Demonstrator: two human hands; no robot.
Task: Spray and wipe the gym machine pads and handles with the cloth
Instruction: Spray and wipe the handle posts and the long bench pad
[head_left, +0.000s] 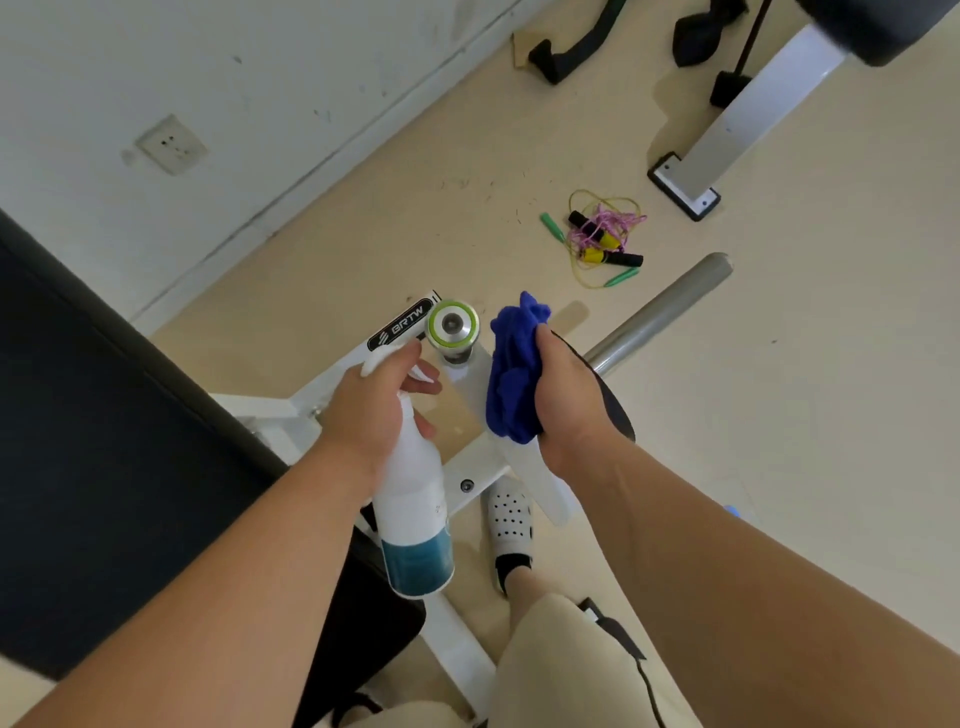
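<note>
My left hand is clenched around the neck of the white spray bottle, its teal-banded base toward me, over the white machine frame. My right hand bunches the crumpled blue cloth against a dark pad.

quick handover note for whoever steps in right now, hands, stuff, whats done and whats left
Left hand: closed on the spray bottle, nozzle toward the white frame.
Right hand: bunched blue cloth pressed on a small black pad or grip beside the steel bar.
The big black pad is at the left, untouched at this moment.
Done: cannot tell from this view; no wet marks show.
Left: probably finish this grip, then spray and wipe the big pad and the bar.
</note>
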